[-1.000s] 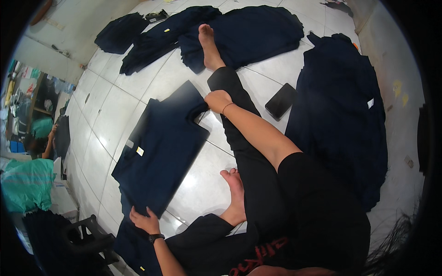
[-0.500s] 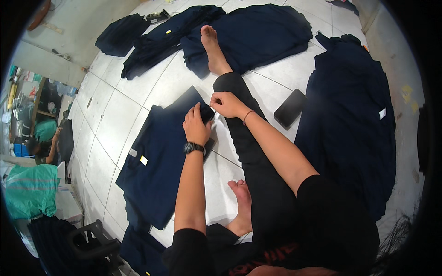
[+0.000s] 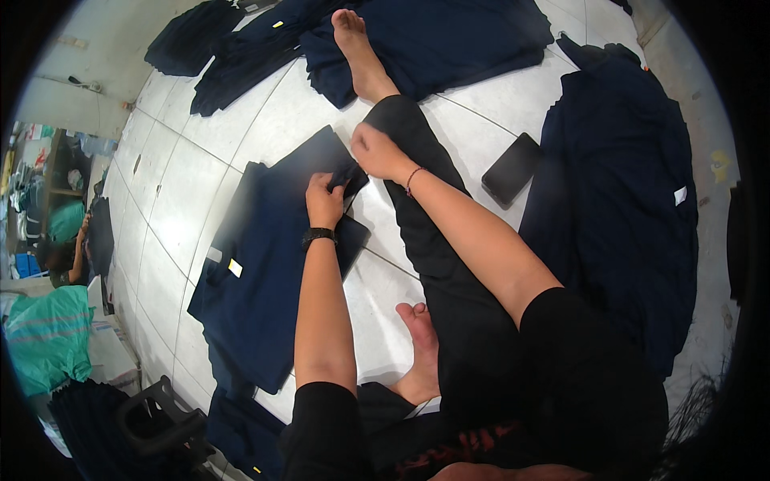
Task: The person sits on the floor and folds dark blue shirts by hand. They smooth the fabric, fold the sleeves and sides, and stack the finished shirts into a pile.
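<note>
A navy blue garment lies flat on the floor to the left of my outstretched leg, with a small white and yellow label on it. My left hand, wearing a dark wristwatch, pinches a bunched fold near the garment's far right edge, thumb and fingers closed on the cloth. Just right of that fold, above my black trouser leg, is my right hand, with a thin bracelet at the wrist. Its fingers are curled closed; whatever they may hold is hidden.
More navy garments lie in piles beyond my foot and to my right. A dark phone rests on the tiles beside my leg. At the left stand a green plastic bag and a black stool; another person sits further back.
My left hand has closed from lying flat on the cloth to gripping a fold. My right hand has come slightly away from the garment's edge. The whole view has shifted somewhat.
</note>
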Available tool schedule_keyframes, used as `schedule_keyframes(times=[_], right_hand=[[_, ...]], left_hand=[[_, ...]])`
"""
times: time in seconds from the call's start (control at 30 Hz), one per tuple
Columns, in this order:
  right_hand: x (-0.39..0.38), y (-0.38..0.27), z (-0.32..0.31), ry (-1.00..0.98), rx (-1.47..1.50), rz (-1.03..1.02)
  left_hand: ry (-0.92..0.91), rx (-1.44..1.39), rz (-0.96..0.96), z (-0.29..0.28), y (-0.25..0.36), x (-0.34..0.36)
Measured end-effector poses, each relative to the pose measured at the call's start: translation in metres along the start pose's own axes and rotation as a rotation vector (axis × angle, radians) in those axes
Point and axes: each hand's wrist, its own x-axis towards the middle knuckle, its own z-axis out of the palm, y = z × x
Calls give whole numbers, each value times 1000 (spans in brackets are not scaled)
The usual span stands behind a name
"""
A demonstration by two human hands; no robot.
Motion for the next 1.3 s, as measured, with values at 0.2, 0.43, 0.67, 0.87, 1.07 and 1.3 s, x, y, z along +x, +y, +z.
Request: schedule_keyframes(times=[0.2, 0.43, 0.67, 0.87, 1.07, 1.3], right_hand=[[7, 5, 13, 178, -30, -135], [10, 5, 27, 93, 206, -83], [2, -1, 40, -332, 12, 34], [41, 0, -76, 872, 12, -466], [2, -4, -51, 684, 505, -240], [2, 14, -67, 711, 9, -283]], left_hand=[[51, 58, 20, 0, 1, -8], [115, 125, 150, -2, -8, -17], [160, 219, 67, -6, 6, -30], [137, 255, 22, 6, 5, -26], [42, 136, -135, 0, 19, -11], [60, -1135, -238, -67, 43, -30]])
